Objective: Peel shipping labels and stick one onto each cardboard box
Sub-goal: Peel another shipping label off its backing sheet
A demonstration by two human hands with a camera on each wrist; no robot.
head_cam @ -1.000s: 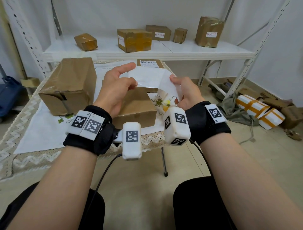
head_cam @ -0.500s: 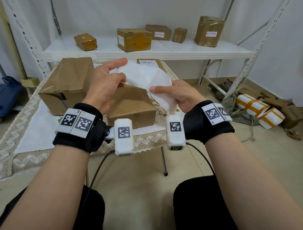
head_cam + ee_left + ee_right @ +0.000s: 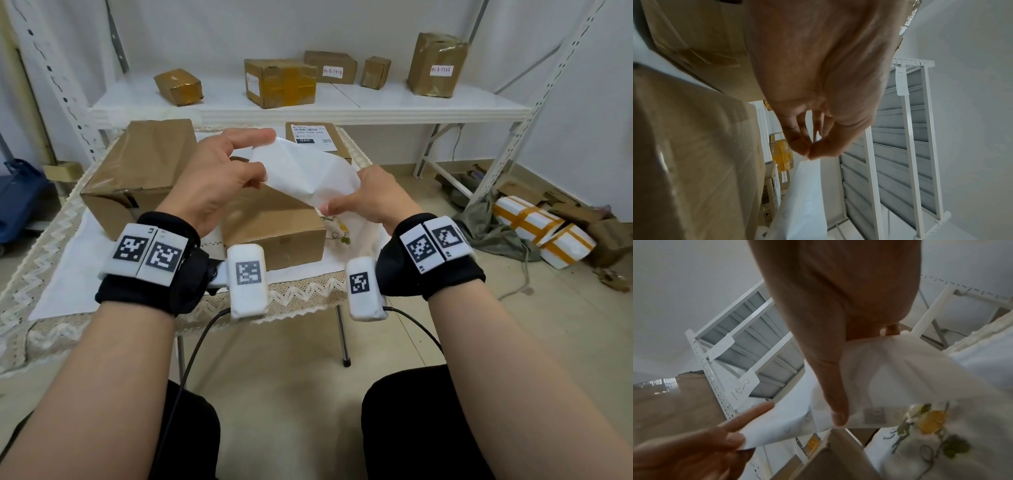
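Note:
Both hands hold a white label sheet [image 3: 308,171] in the air above a small cardboard box [image 3: 274,229] on the table. My left hand [image 3: 219,174] pinches the sheet's upper left edge between thumb and fingertips [image 3: 807,151], forefinger stretched out. My right hand [image 3: 370,198] grips the lower right part, its thumb [image 3: 836,410] lying across the crumpled sheet [image 3: 890,378]. A larger box [image 3: 140,171] stands at the left, and a box bearing a printed label [image 3: 315,140] sits behind the sheet.
The table [image 3: 68,274] has a white cloth with a lace edge. Behind it a white shelf [image 3: 342,102] carries several taped boxes, some labelled. Wrapped parcels [image 3: 541,229] and cardboard scraps lie on the floor at the right. A blue bag [image 3: 17,198] sits at the far left.
Both hands sank a little and the sheet bent and crumpled more between them. My right hand turned palm down and its thumb slid over the sheet.

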